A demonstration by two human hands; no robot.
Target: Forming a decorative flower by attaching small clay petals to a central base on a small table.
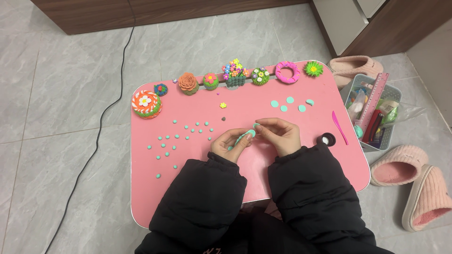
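Your left hand (229, 143) and right hand (281, 135) meet over the middle of the pink worktop (282, 174), fingers of both pinching a flat teal clay disc (245, 136). Small teal balls (186, 133) lie scattered to your left, flat teal discs (287, 104) ahead.

Single head-worn view, looking steeply down from above the person's sleeves. Pink bench (188, 188) fills mid-frame, near; fingers (263, 127) sit just below centre. Beyond the fingers: grey tiled floor (61, 84), wooden cabinet base (117, 14).
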